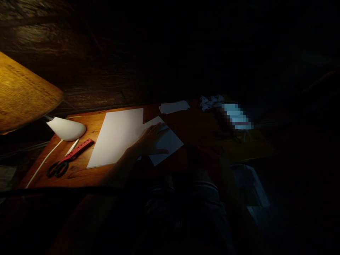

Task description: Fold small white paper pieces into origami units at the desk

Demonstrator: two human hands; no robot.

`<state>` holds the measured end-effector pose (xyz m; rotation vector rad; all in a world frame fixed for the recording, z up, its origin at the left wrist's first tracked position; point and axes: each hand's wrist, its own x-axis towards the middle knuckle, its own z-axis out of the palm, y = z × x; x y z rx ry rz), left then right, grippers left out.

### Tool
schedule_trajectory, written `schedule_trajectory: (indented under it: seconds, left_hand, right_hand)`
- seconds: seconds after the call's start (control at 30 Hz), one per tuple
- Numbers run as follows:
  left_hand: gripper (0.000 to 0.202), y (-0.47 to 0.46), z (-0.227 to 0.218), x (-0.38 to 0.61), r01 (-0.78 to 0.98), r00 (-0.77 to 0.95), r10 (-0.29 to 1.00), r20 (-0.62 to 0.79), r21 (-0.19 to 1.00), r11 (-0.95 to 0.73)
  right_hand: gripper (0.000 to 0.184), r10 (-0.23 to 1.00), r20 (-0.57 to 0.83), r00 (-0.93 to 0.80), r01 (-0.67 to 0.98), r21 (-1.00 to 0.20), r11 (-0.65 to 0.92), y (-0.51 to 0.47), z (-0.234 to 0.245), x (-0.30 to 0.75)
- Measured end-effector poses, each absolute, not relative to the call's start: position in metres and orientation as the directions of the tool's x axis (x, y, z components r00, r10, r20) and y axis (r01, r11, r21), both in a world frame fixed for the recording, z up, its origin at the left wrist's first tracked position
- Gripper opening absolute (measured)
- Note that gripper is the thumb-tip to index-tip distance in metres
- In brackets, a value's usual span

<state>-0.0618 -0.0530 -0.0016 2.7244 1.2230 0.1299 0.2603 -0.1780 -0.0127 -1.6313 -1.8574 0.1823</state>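
Observation:
The scene is dark, lit only by a lamp at the left. My left hand (152, 140) lies flat with fingers stretched out on a tilted white paper sheet (170, 143) on the wooden table (92, 122). A larger white sheet (117, 136) lies just left of it, partly under the hand's wrist. My right hand (212, 150) is a faint reddish shape in shadow at the table's near edge; its fingers cannot be made out.
A white lamp head (66, 128) with its cable stands at the left, beside a red ruler (79, 148) and black-handled scissors (58, 168). Small paper pieces (174, 106) and crumpled paper (211, 102) lie at the back, next to a glowing screen (237, 117).

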Motion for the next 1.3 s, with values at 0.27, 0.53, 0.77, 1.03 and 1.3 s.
schedule_trajectory:
  seconds: [0.27,0.53,0.77,1.03,1.3]
  left_hand:
    - [0.118,-0.049,-0.013,-0.064,0.734,0.659,0.75,0.05,0.171,-0.657]
    - [0.119,-0.046,-0.02,-0.068,0.738,0.656,0.753,0.056,0.165,-0.655]
    - [0.123,-0.047,-0.018,-0.067,0.745,0.652,0.757,0.023,0.163,-0.647]
    - [0.12,-0.049,-0.014,-0.065,0.748,0.644,0.765,0.018,0.194,-0.634]
    - [0.128,-0.049,-0.013,-0.063,0.744,0.627,0.775,0.079,0.233,-0.626]
  right_hand:
    - [0.032,0.933,0.36,-0.01,0.836,-0.509,0.206,-0.178,-0.016,0.267]
    - [0.033,0.951,0.299,-0.076,0.829,-0.511,0.227,-0.168,-0.003,0.233]
    - [0.031,0.955,0.28,-0.098,0.808,-0.538,0.241,-0.156,-0.001,0.224]
    - [0.032,0.937,0.347,0.041,0.813,-0.557,0.171,-0.146,-0.022,0.268]
    - [0.035,0.948,0.313,-0.065,0.788,-0.567,0.241,-0.148,-0.021,0.251]
